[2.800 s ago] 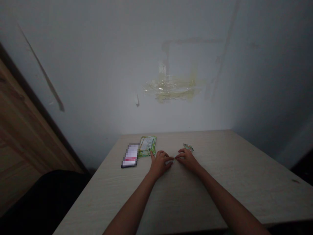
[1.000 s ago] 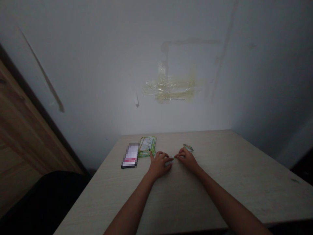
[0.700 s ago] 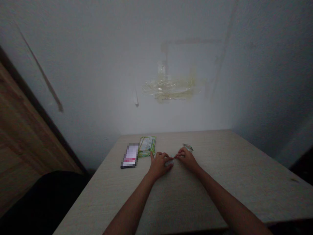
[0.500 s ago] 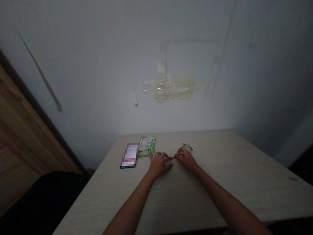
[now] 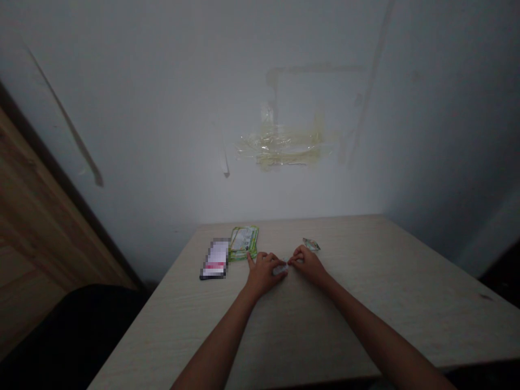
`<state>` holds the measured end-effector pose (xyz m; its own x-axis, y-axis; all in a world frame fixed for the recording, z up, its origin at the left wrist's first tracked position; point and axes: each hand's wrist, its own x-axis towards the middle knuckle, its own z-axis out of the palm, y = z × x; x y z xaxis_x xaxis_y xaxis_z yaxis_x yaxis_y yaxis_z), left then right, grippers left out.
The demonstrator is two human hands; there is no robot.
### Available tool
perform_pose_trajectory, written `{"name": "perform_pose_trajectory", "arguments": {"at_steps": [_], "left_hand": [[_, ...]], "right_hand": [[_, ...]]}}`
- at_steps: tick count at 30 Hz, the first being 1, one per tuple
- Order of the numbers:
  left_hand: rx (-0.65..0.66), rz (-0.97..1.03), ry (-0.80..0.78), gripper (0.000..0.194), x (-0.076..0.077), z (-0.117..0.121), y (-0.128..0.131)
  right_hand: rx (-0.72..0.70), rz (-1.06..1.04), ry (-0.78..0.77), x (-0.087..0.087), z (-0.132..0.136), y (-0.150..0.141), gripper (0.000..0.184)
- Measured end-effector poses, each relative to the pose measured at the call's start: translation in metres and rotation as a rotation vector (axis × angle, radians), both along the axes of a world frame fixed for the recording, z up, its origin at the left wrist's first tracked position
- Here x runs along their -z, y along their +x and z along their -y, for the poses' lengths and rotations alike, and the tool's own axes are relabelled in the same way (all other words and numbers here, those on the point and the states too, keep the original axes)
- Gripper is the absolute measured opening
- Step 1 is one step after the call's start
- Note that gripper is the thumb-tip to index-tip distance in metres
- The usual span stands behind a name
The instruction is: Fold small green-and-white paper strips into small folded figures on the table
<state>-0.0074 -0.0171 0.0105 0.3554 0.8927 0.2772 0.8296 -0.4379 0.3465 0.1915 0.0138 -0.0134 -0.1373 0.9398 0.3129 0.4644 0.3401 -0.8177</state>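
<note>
A small pale, whitish piece (image 5: 280,268) lies at the tabletop between the thumb and forefinger of my left hand (image 5: 263,275); it is too small and dim to name. The other fingers of that hand spread toward a stack of green-and-white printed packets (image 5: 244,242). Close to the right end of the pale piece, my right hand (image 5: 309,265) has its thumb and fingertips pinched together, and what they hold, if anything, cannot be made out. Just beyond my right hand lies a small crumpled printed wrapper (image 5: 312,244).
A phone (image 5: 215,260) with a blurred-out screen lies left of the packets. The light wooden table (image 5: 365,244) meets a grey wall (image 5: 162,108) with clear tape (image 5: 284,146) on it. At left are a wooden panel (image 5: 40,206) and a dark shape (image 5: 81,325).
My right hand's fingertips have shifted very slightly downward beside the pale piece. My left hand and the things on the table look the same.
</note>
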Motion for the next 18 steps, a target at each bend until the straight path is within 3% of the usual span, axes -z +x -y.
{"name": "perform_pose_trajectory", "arguments": {"at_steps": [18], "left_hand": [[-0.012, -0.015, -0.014, 0.03, -0.0013, 0.0004, -0.0001]], "right_hand": [[-0.058, 0.006, -0.006, -0.0003, 0.0021, 0.0033, 0.017]]}}
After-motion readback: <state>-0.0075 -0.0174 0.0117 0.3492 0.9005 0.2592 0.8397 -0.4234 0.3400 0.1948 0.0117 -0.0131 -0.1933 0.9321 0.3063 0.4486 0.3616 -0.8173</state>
